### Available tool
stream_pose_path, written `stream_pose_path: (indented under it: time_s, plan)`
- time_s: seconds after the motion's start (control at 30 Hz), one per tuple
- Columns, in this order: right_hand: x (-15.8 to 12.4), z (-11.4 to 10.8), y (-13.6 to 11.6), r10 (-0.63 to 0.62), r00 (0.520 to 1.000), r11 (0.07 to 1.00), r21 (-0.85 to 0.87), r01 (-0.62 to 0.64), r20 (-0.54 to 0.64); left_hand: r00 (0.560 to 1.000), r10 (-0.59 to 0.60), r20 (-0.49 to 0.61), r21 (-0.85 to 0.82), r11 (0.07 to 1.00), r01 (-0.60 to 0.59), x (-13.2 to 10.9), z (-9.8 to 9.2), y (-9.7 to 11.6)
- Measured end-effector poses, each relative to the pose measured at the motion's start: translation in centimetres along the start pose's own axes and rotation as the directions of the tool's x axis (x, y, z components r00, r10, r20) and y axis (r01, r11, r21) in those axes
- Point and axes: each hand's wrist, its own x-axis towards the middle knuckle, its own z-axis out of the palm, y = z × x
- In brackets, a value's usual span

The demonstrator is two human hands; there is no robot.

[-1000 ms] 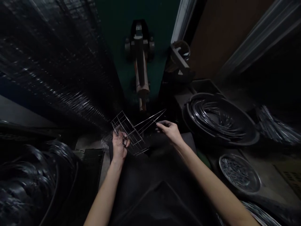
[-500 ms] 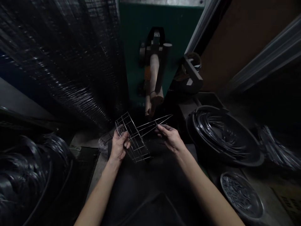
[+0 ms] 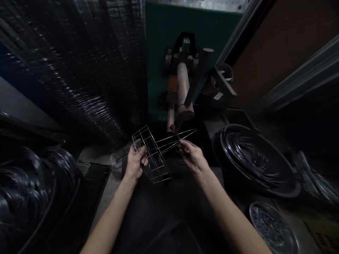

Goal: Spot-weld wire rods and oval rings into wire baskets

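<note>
My left hand (image 3: 137, 160) grips a wire-grid basket (image 3: 154, 155) by its left side, thumb over the wires. Long thin wires (image 3: 169, 141) stick out from the basket to the right and meet in a point. At these wires my right hand (image 3: 194, 155) is closed in a pinch, thumb and forefinger on a thin wire (image 3: 179, 137) that crosses them. Whether that wire is loose or joined, I cannot tell. The other right fingers are curled and partly in shadow. Just beyond the wires stand the rod-like copper-coloured electrodes (image 3: 184, 90) of a green machine (image 3: 159, 38).
Bent wires fill a black tub (image 3: 287, 188) on the right. Below it a metal bowl (image 3: 292, 234) holds short pieces. Stacked wire grids (image 3: 90, 109) rise at left, above coiled strips (image 3: 23, 197). A curved wire part (image 3: 115, 160) lies behind my left hand.
The view has swung slightly, so the machine sits further right. Both hands keep their hold, with the basket and right fingers shifted a little rightward in the picture.
</note>
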Motion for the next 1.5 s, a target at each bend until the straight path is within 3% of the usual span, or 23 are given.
stream_pose_path:
  time_s: [0.27, 0.53, 0.9, 1.07, 1.2, 1.3, 1.4, 1.47, 1.5]
  plan:
    - [1.0, 0.4, 0.2, -0.026, 0.999, 0.999, -0.033, 0.027, 0.026, 1.0, -0.012, -0.023, -0.01, 1.0, 0.011, 0.8, -0.2, 0.0]
    - [0.6, 1.5, 0.0, 0.008, 0.999, 0.999, 0.046, -0.006, -0.031, 1.0, -0.005, 0.003, -0.051, 0.999, 0.005, 0.4, -0.3, 0.8]
    - [-0.5, -1.2, -0.1, -0.036, 0.999, 0.999, 0.0, 0.036, -0.002, 0.999, 0.027, 0.028, -0.129, 0.991, -0.023, 1.1, -0.1, 1.1]
    - [-1.2, -1.3, -0.2, 0.001, 0.999, 1.0, -0.013, -0.001, -0.036, 1.0, 0.019, -0.002, -0.126, 0.992, -0.019, 1.3, 0.0, 1.6]
    - [-3.6, -1.2, 0.0, -0.057, 0.993, 0.983, -0.171, 0.074, 0.105, 1.0, 0.026, 0.002, -0.097, 0.995, -0.025, 0.9, 0.3, 1.9]
    - [-5.8, -0.9, -0.2, -0.122, 0.945, 0.876, -0.415, 0.246, 0.304, 0.997, 0.071, 0.025, -0.048, 0.996, -0.07, -0.4, 0.1, 0.9]
    - [-6.2, -0.6, -0.7, -0.276, 0.85, 0.617, -0.595, 0.515, 0.449, 0.99, 0.134, 0.034, 0.032, 0.99, -0.135, -2.5, -0.8, -1.7]
    - [-5.1, -0.5, -1.1, -0.324, 0.807, 0.453, -0.667, 0.591, 0.494, 0.986, 0.158, 0.059, 0.113, 0.98, -0.164, -4.0, -1.8, -4.0]
    - [-4.2, -0.5, -1.2, -0.292, 0.812, 0.422, -0.694, 0.583, 0.504, 0.983, 0.156, 0.094, 0.167, 0.971, -0.17, -4.7, -2.4, -5.2]
